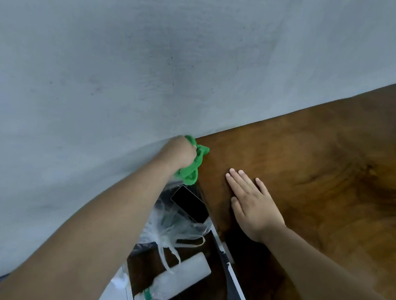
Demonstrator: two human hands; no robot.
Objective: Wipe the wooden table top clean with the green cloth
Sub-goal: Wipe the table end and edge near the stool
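Wall: a pale wall (104,53) fills the left and top of the view; the table butts against it, so the far corner can only be reached by pushing the rag right into the join.
Left hand: the left hand (178,153) is clenched around the green cloth, bunching it into a wad, probably so it can be driven along the table's edge with some pressure.
Green cloth: the green cloth (193,166) sits at the table's far left corner, touching the wall line and hanging partly over the left edge.
Stool below: a low dark stool (175,293) just beside the table holds 1 phone (189,203), 1 clear plastic bag (170,230) and 1 lying plastic bottle (172,282); I judge they are parked there to keep them off the top.
Right hand: the right hand (250,202) lies flat and released, fingers spread, grasping nothing; it looks like a brace for the lean toward the corner.
Wooden table top: the wooden table top (324,176) stretches right, bare, with dark grain patches.
Progress: work is at 1 corner; how much is already clean cannot be told.
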